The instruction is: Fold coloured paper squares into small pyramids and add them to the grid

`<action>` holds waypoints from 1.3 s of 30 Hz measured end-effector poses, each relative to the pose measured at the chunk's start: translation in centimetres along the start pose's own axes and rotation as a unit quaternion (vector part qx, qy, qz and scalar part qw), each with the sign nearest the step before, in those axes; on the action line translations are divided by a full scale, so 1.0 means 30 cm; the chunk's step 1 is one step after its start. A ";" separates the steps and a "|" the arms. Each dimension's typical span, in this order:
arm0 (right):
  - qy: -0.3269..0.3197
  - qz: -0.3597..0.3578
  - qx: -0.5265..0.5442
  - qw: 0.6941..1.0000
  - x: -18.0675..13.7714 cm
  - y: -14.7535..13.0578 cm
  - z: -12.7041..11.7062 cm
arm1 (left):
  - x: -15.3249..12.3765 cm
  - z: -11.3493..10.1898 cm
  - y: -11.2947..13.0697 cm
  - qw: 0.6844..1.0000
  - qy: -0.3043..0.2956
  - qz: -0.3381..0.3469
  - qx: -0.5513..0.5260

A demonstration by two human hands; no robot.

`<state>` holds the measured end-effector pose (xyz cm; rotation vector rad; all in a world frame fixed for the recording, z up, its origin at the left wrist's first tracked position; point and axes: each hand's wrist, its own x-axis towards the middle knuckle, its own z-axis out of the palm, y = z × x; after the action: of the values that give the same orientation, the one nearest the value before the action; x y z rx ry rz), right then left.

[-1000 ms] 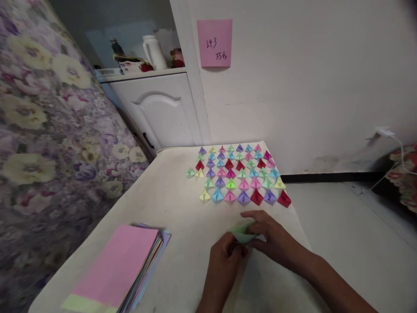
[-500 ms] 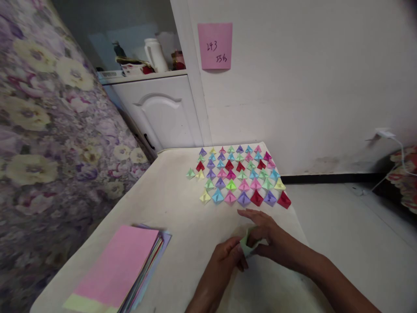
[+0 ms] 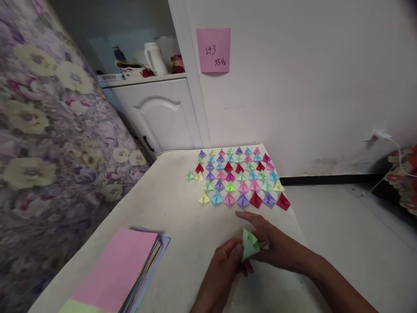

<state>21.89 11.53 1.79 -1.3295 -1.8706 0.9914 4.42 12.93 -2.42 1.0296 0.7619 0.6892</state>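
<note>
Green paper [image 3: 250,244] is btwn both hands, over near right part of desk [image 3: 176,226]; folded w/ pointed flaps, top partly open. Left hand [image 3: 227,257] pinches its left edge, thumb on near face. Right hand [image 3: 272,239] is at its right side, index stretched out to far left; can't tell how tight it grips, b/c fingers are partly hidden. Step in hand: prob. folding/shaping, flaps look uneven vs. the finished-looking pcs. Next move prob. calls for steady left pinch & light right fingers, so thin paper doesn't crush. Beyond, on far right of desk: rows of folded pcs [image 3: 230,176], mixed colors. Near left: paper stack [image 3: 119,265], pink sheet on top. Pink note [image 3: 213,50] on far wall [image 3: 293,87].
</note>
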 end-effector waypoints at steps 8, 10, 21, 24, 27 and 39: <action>-0.012 0.003 0.017 1.000 -0.004 0.003 0.006 | -0.010 0.007 0.021 1.000 0.006 0.007 0.025; -0.022 0.001 0.011 1.000 -0.004 0.008 0.006 | -0.012 0.005 0.030 0.997 0.018 0.025 0.067; -0.073 -0.062 0.004 0.995 -0.011 -0.022 -0.010 | -0.035 0.004 0.088 0.993 -0.033 0.066 0.094; -0.080 -0.073 0.004 0.994 -0.013 -0.037 -0.016 | -0.050 -0.006 0.093 0.990 -0.038 0.068 0.118; -0.077 -0.077 0.007 0.994 -0.013 -0.042 -0.014 | -0.058 -0.011 0.098 0.988 -0.046 0.072 0.131; -0.094 -0.022 0.101 0.990 -0.019 -0.056 -0.012 | -0.044 -0.014 0.122 0.994 -0.060 0.094 0.023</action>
<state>21.56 10.71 3.38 -1.1046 -1.8684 1.2849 2.80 13.38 1.11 1.1831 0.5841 0.7659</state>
